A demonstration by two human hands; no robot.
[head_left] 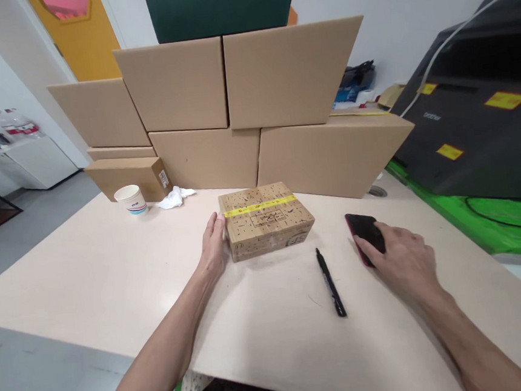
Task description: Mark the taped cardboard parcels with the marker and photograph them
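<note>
A small cardboard box (269, 222) with black printed marks and a yellow tape strip lies on the table. My left hand (213, 243) is against its left side, fingers stretched along it and not wrapped round it. To the right, my right hand (405, 256) grips a black phone with a red edge (364, 228), thumb on one side and fingers on the other. The phone lies at or just over the tabletop; I cannot tell which. Between the box and the phone, a black marker pen (331, 282) rests on the table.
Large cardboard boxes (295, 74) are stacked along the back, topped by a dark green box (221, 7). A paper cup (131, 199) and crumpled tissue (176, 197) stand at the back left. A black machine (477, 115) borders the table's right side. The table (88, 265) ends close in front.
</note>
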